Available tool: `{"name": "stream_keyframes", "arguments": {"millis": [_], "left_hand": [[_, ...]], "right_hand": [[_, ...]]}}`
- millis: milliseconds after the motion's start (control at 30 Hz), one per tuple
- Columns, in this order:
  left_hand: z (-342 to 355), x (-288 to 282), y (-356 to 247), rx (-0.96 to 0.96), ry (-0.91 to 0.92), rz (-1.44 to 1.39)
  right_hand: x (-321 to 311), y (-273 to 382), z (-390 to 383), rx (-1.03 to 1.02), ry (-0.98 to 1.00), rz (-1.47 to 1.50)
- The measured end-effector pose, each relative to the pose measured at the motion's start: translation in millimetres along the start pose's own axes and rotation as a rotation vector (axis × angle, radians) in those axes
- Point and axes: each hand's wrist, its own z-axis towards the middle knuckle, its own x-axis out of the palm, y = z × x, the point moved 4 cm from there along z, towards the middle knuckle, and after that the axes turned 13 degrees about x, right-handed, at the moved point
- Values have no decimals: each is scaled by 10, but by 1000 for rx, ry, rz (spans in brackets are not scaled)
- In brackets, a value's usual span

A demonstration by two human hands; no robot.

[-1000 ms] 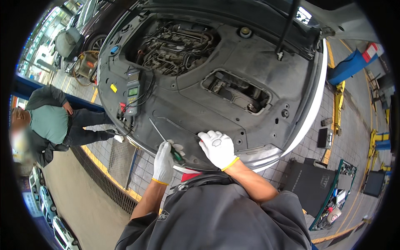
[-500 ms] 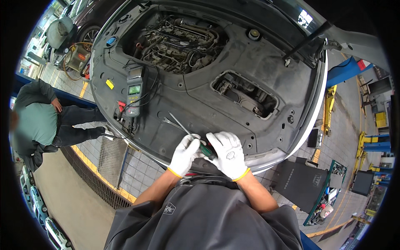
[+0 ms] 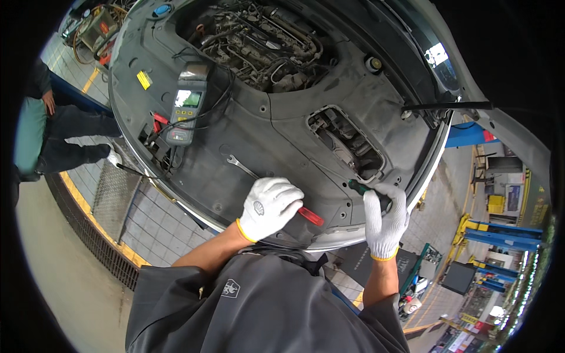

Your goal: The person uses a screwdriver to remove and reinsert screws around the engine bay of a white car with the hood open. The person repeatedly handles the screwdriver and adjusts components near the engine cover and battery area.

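I lean over the grey plastic cover [image 3: 282,135] of an open car engine bay. My left hand [image 3: 269,206], in a white glove, is closed over a red-handled tool [image 3: 309,216] at the cover's front edge. A metal spanner [image 3: 238,165] sticks out up-left from under this hand; I cannot tell whether the hand grips it. My right hand [image 3: 385,219], also gloved, grips a green-handled screwdriver [image 3: 357,187] just below the rectangular opening [image 3: 344,144] in the cover.
A grey tester with a lit screen [image 3: 185,112] and cables lies on the cover's left side. The engine [image 3: 265,41] is behind it. A prop rod [image 3: 447,106] crosses at right. Another person [image 3: 41,135] stands at left by a floor grate [image 3: 106,200].
My hands were together at the front edge. The right hand has moved off to the right with the green-handled screwdriver, up to the opening. My head has come closer to the cover.
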Motion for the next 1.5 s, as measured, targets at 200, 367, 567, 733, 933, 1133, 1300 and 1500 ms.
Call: {"name": "stream_keyframes", "arguments": {"millis": [200, 367, 567, 733, 933, 1133, 1300, 1500], "left_hand": [[-289, 70, 183, 107, 94, 121], [-346, 64, 199, 100, 130, 107], [-363, 75, 235, 91, 116, 77], [-354, 33, 252, 57, 75, 74], [53, -335, 272, -268, -214, -14], [421, -564, 141, -113, 160, -45], [420, -826, -129, 72, 226, -39], [-695, -1461, 73, -877, 467, -200]], "right_hand": [[124, 88, 215, -44, 135, -106], [230, 186, 264, -28, 185, -120], [328, 208, 277, -14, 213, -170], [352, 182, 303, -16, 170, -142], [9, -26, 233, 526, 171, 465], [-158, -200, 51, 631, 99, 780], [-341, -325, -52, 641, 31, 765], [-822, -850, 156, 574, -135, 862]]}}
